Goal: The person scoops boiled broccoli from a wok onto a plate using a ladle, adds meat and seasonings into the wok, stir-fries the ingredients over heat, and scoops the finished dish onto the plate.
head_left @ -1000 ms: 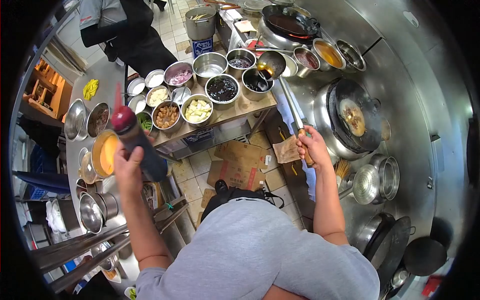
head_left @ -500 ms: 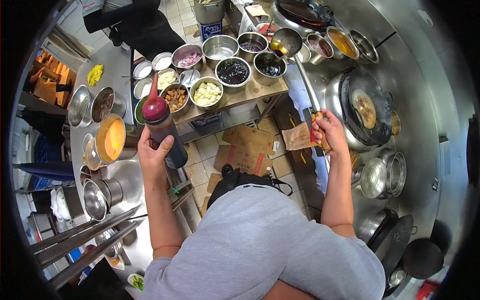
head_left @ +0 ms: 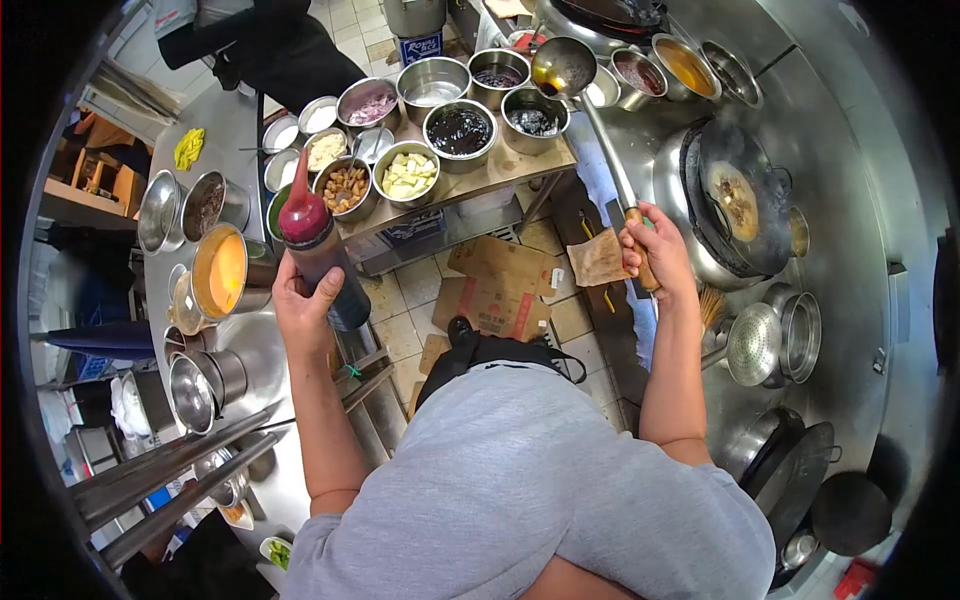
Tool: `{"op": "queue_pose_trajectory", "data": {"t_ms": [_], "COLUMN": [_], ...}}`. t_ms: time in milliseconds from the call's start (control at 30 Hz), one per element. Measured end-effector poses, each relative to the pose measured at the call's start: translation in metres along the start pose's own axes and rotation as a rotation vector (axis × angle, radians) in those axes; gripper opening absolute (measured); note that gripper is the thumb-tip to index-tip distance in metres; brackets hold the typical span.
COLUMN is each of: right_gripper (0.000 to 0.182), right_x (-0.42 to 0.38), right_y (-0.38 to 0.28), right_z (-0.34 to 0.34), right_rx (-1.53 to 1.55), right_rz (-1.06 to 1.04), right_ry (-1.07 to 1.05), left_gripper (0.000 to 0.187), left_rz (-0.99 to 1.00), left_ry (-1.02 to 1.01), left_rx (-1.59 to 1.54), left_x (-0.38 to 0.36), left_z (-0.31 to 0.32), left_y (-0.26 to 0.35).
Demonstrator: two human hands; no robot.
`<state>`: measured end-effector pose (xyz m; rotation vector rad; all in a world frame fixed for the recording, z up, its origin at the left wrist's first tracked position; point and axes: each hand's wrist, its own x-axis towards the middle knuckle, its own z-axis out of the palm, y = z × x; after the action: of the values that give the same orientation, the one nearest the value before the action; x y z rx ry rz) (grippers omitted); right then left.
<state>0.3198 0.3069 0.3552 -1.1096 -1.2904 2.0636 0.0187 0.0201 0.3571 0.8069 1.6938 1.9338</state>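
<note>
My left hand (head_left: 308, 300) is closed around a squeeze bottle (head_left: 345, 290) with a red cap and long red nozzle. Dark liquid shows through its clear wall, and it tilts with the nozzle up. My right hand (head_left: 658, 248) grips the wooden handle of a long ladle (head_left: 612, 155). The ladle's bowl, held beyond the hand near the bowls of sauce, has some dark liquid in it. On the right, a black wok (head_left: 770, 215) on the stove contains a flat, round, pale-yellow food (head_left: 733, 203) with browned bits in its middle.
A prep table (head_left: 465, 190) ahead bears several metal bowls of sauces and chopped ingredients. Left, an orange-liquid pot (head_left: 258, 268) stands on a steel counter. Right are a perforated strainer (head_left: 753, 345) and stacked woks. Flattened cardboard (head_left: 495, 300) covers floor tiles; another person (head_left: 300, 60) stands beyond.
The view has shifted slightly. The ladle's bowl has moved a little up and left. Red and green colour beside my right hand no longer shows. Both hands keep their holds.
</note>
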Motion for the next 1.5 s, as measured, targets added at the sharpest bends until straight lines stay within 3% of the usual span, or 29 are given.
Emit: {"op": "queue_pose_trajectory", "data": {"t_ms": [67, 133, 200, 333, 400, 467, 500, 533, 600, 633, 667, 733, 767, 867, 933, 1000, 1033, 1067, 1133, 1267, 1333, 1367, 1467, 1500], "right_gripper": [0.025, 0.026, 0.029, 0.032, 0.03, 0.029, 0.044, 0.044, 0.051, 0.056, 0.056, 0.057, 0.057, 0.056, 0.05, 0.048, 0.043, 0.043, 0.039, 0.035, 0.035, 0.035, 0.036, 0.04], "right_x": [0.005, 0.017, 0.023, -0.009, -0.037, -0.065, -0.082, -0.09, -0.104, -0.106, -0.106, -0.104, -0.101, -0.119, -0.128, -0.151, -0.15, -0.159, -0.181, -0.21, -0.213, -0.212, -0.187, -0.171], "right_y": [0.005, 0.017, 0.018, -0.007, -0.018, -0.024, -0.031, -0.031, -0.03, -0.024, -0.02, -0.009, 0.007, 0.008, 0.011, 0.002, 0.012, 0.012, -0.001, 0.0, -0.004, -0.005, 0.001, 0.002], "right_z": [-0.007, -0.021, -0.029, -0.054, -0.075, -0.099, -0.101, -0.109, -0.13, -0.147, -0.164, -0.198, -0.212, -0.217, -0.228, -0.218, -0.222, -0.221, -0.218, -0.225, -0.231, -0.236, -0.256, -0.266], "right_rx": [0.043, 0.601, 1.097, 1.419, 1.299, 0.85, 0.566, 0.579, 0.026, -0.153, -0.145, -0.775, -0.995, -0.954, -0.92, -0.321, -0.05, -0.051, 0.275, 0.647, 0.69, 0.691, 0.643, 0.387], "right_rz": [-0.011, 0.13, 0.31, 0.295, 0.169, -0.014, -0.067, -0.087, -0.185, -0.148, -0.155, -0.245, -0.471, -0.308, -0.393, -0.221, -0.328, -0.327, -0.253, -0.337, -0.363, -0.383, -0.386, -0.38], "right_ry": [-0.005, -0.316, -0.467, -0.496, -0.431, -0.265, 0.008, 0.019, 0.279, 0.399, 0.414, 0.68, 0.814, 0.914, 0.938, 0.767, 0.689, 0.688, 0.522, 0.294, 0.255, 0.275, 0.37, 0.541], "left_gripper": [0.054, 0.055, 0.054, 0.054, 0.056, 0.057, 0.058, 0.058, 0.059, 0.058, 0.056, 0.053, 0.055, 0.062, 0.061, 0.055, 0.051, 0.047, 0.057, 0.053, 0.061, 0.061, 0.066, 0.059], "left_rz": [0.029, 0.063, 0.013, 0.04, 0.033, 0.041, 0.044, 0.054, 0.004, -0.006, -0.021, 0.092, 0.084, 0.295, 0.457, 0.594, 0.644, 0.695, 0.713, 0.712, 0.577, 0.581, 0.341, 0.286], "left_ry": [-0.019, -0.057, -0.016, -0.089, -0.076, -0.146, -0.161, -0.185, -0.238, -0.275, -0.358, -0.396, -0.491, -0.617, -0.703, -0.79, -0.808, -0.825, -0.891, -0.888, -0.807, -0.802, -0.767, -0.77], "left_rx": [-0.004, 0.004, -0.068, -0.032, -0.053, -0.043, -0.028, -0.027, -0.029, -0.016, -0.008, 0.09, 0.17, 0.52, 0.817, 1.074, 1.175, 1.278, 1.429, 1.408, 1.079, 1.073, 0.316, 0.144], "left_x": [-0.004, -0.009, -0.013, -0.017, -0.019, -0.02, -0.019, -0.015, -0.012, -0.01, -0.003, 0.008, 0.017, 0.04, 0.049, 0.059, 0.061, 0.063, 0.073, 0.086, 0.095, 0.1, 0.104, 0.097], "left_z": [0.004, 0.014, 0.03, 0.053, 0.072, 0.094, 0.106, 0.118, 0.143, 0.158, 0.169, 0.211, 0.228, 0.306, 0.368, 0.431, 0.461, 0.49, 0.536, 0.572, 0.578, 0.584, 0.588, 0.588], "left_y": [0.0, 0.003, 0.009, 0.008, 0.007, 0.007, 0.007, 0.005, 0.002, 0.003, -0.001, -0.001, 0.0, 0.016, 0.043, 0.057, 0.058, 0.056, 0.049, 0.035, 0.023, 0.014, -0.02, -0.016]}}
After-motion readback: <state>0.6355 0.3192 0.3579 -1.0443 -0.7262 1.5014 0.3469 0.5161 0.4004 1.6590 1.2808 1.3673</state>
